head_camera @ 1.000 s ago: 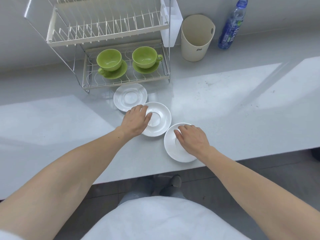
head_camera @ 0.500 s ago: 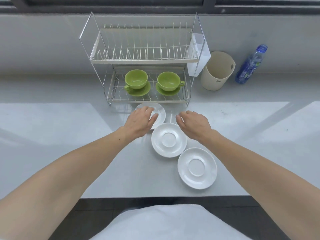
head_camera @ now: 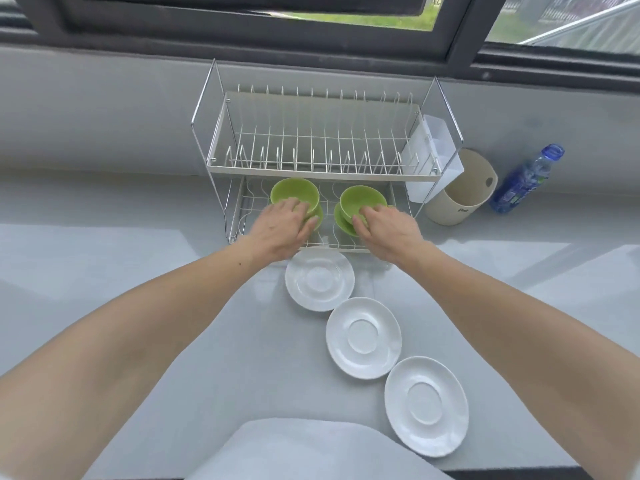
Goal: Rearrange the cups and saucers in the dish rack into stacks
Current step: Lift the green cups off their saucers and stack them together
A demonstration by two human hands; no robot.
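Two green cups sit on green saucers on the lower shelf of the wire dish rack [head_camera: 322, 171]. My left hand [head_camera: 282, 226] rests on the front of the left green cup [head_camera: 294, 194], with fingers on its rim and its saucer [head_camera: 318, 218]. My right hand [head_camera: 389, 230] touches the front of the right green cup [head_camera: 362, 200], above its saucer [head_camera: 343, 221]. How firmly either hand grips is unclear. Three white saucers lie in a diagonal row on the counter: near the rack [head_camera: 319, 279], middle [head_camera: 363, 337], nearest the edge [head_camera: 426, 405].
The rack's upper shelf holds no dishes; a clear cutlery holder [head_camera: 438, 157] hangs on its right side. A beige container [head_camera: 462, 188] and a blue bottle [head_camera: 526, 178] stand to the right. The grey counter [head_camera: 138, 271] extends left and right. A window runs behind.
Both hands left the white saucers on the counter and reached forward into the rack's lower shelf, onto the two green cups. The camera tilted up.
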